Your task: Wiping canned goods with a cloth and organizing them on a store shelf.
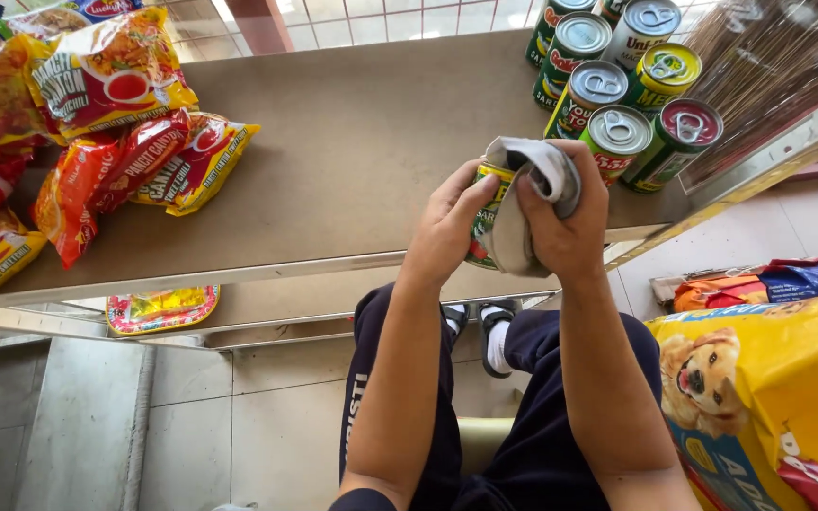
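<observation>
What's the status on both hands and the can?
Left hand grips the can from the side. Right hand presses a grey cloth over its top. Can held above shelf edge, apart from the can cluster. Nothing in the way.

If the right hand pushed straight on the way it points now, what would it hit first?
Probably the red-labelled can at the front of the can cluster, just past the right hand and its grey cloth; depth is unclear.
</observation>
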